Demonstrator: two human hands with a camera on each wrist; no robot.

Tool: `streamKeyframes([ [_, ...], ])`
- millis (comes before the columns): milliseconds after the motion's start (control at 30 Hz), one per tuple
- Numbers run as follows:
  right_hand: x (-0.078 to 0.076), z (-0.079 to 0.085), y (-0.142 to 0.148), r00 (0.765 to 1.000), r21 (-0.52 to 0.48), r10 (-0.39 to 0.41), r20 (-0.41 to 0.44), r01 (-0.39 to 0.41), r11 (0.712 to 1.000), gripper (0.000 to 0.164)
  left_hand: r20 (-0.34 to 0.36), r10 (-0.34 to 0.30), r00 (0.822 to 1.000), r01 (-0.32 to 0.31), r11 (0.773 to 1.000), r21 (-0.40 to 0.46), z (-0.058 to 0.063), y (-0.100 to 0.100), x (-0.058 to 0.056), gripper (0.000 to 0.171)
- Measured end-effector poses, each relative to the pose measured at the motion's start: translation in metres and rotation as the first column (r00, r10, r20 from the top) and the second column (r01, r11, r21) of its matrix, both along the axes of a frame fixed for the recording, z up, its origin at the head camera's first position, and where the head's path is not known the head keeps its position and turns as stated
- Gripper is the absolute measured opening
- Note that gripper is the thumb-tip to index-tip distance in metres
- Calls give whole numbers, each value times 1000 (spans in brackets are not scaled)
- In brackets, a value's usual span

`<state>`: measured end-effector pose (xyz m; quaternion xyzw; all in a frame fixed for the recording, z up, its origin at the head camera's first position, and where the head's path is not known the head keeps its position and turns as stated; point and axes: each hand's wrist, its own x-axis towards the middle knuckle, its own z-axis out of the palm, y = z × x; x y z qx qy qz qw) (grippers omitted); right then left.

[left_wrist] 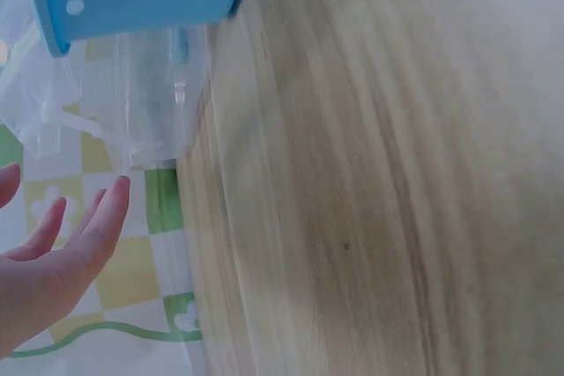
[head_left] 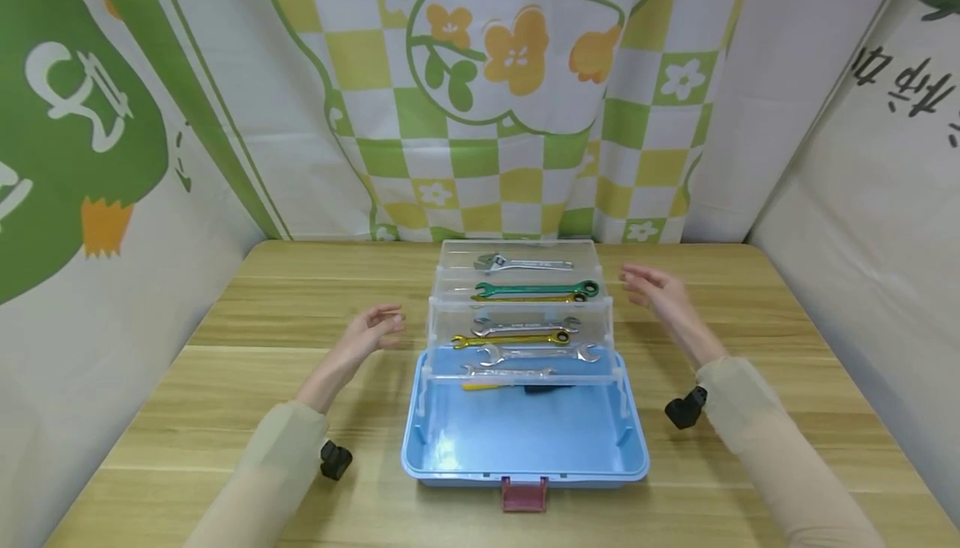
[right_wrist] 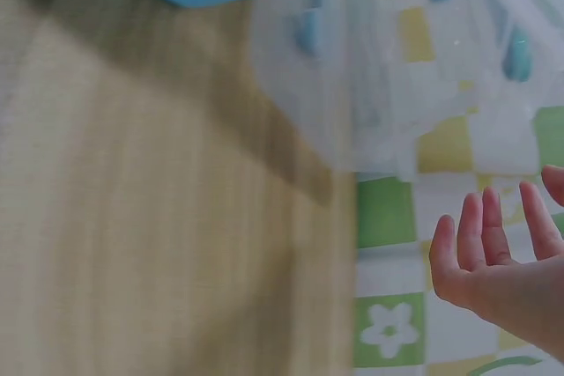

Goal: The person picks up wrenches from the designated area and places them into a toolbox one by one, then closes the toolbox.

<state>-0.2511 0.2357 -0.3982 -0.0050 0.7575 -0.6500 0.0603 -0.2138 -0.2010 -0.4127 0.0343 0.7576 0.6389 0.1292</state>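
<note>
A blue toolbox stands unfolded on the table, its clear trays stepped up toward the back. In the trays lie an adjustable wrench, a green ratchet wrench, gold ratchet wrenches and silver open-end wrenches. My left hand hovers beside the trays on the left, fingers loosely bent and holding nothing. On the other side, my right hand is held apart from the upper trays, also with nothing in it. Both wrist views show the fingers spread and relaxed.
Under the lowest tray, a yellow and black tool is partly hidden in the box. A reddish latch hangs at the box front. The wooden table meets a patterned curtain behind, with printed cloth at both sides.
</note>
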Motion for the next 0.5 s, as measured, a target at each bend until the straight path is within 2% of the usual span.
streamKeyframes([
  [200,-1,-21,3,997,-61,50,53,-47,997,54,13,-11,1000,10,1000,20,-5,2,-15,51],
  [500,0,-43,1,978,-201,146,150,-114,973,54,59,-71,996,63,990,125,-15,9,-32,53],
])
